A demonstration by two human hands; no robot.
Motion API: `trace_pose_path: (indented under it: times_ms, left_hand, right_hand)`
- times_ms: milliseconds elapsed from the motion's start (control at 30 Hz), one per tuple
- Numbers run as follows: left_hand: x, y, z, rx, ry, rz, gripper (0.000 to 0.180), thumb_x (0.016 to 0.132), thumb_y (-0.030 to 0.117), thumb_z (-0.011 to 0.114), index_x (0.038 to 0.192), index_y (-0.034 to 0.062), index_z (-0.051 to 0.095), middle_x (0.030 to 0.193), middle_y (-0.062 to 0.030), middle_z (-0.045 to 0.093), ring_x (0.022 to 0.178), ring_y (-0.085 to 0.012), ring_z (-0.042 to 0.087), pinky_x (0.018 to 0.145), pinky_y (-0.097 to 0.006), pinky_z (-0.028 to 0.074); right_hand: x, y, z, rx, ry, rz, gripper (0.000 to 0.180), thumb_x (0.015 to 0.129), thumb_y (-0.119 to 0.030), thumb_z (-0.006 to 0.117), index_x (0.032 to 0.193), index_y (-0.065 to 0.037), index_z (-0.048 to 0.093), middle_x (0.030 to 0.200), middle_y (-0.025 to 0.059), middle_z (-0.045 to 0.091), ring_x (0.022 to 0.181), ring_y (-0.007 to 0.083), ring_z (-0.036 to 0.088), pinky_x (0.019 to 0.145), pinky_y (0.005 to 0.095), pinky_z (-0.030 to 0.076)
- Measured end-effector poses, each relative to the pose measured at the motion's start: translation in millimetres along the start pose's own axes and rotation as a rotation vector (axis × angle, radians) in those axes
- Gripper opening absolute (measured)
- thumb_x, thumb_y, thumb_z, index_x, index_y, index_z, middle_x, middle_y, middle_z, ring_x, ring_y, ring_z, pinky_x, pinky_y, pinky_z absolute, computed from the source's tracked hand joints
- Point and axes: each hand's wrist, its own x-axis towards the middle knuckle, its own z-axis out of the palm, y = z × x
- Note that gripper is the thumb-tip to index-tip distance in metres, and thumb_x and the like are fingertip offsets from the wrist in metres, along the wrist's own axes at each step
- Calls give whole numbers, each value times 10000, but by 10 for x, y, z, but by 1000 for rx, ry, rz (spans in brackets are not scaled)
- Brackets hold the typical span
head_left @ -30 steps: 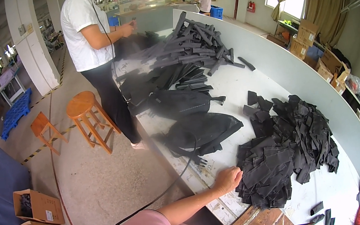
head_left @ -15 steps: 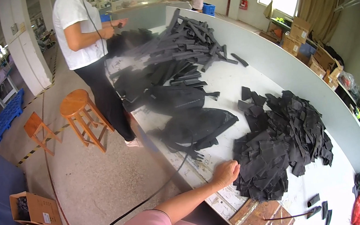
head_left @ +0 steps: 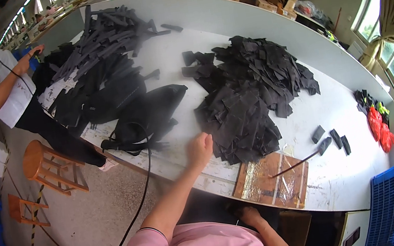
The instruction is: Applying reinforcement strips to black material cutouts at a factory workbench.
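My left hand (head_left: 201, 150) is closed at the near left edge of a pile of flat black fabric pieces (head_left: 242, 119) on the white table. Whether anything is inside its fingers is hidden. My right hand (head_left: 245, 214) is low and in shade at the table's near edge; its fingers are too dark to read. Just above it, a brown board with taped strips (head_left: 251, 181) lies on the tabletop. Across the board rests a thin rod with a black end (head_left: 297, 163). A few short black pieces (head_left: 336, 139) lie to its right.
Long black strips (head_left: 107, 32) and black cloth bundles (head_left: 149, 112) cover the table's left side. A co-worker in white (head_left: 3, 86) stands there beside a wooden stool (head_left: 42, 164). A black cable (head_left: 143, 207) hangs at my left. Red bags (head_left: 380, 128) and a blue crate (head_left: 393, 200) are at right.
The view has swung right and down, so the table's right end, the blue crate and my right hand now show. My left hand stays closed beside the pile.
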Motion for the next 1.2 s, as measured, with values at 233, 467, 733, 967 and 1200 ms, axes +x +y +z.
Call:
trace_pose_path:
  times_ms: [233,467,733,967,1200]
  left_hand:
    - [-55,237,-22,-139,3,76,125,651,13,558,765,44,517,768,-81,534,603,-208,512,541,-303,413]
    - [198,549,76,212,-448,391,202,628,-25,551,824,26,542,881,-78,527,876,-264,490,687,-364,424]
    - [220,410,33,562,-633,556,298,614,38,611,888,16,495,899,-118,500,857,-241,508,669,-316,437]
    - [124,279,46,642,-516,762,79,695,79,512,719,6,532,871,-173,551,871,-274,550,685,-325,444]
    - [173,735,-363,-176,-189,171,58,762,37,502,791,-9,525,777,-141,553,718,-230,561,596,-301,420]
  right_hand:
    - [-610,-33,-27,110,214,-155,278,790,-258,510,960,-50,584,930,175,589,931,315,534,792,389,434]
    - [-947,-225,-367,177,143,-152,301,760,-224,554,983,-21,563,945,166,586,899,310,549,782,365,436]
    - [-875,-93,-415,251,181,-98,282,760,-218,558,930,6,581,896,184,591,851,328,558,752,371,447]
    - [-822,-128,-516,237,112,-145,284,749,-226,577,934,-12,599,920,175,594,835,324,578,727,360,466]
    - [-1033,-812,-1166,355,377,-375,124,781,-74,535,874,2,565,759,183,562,731,354,554,655,350,449]
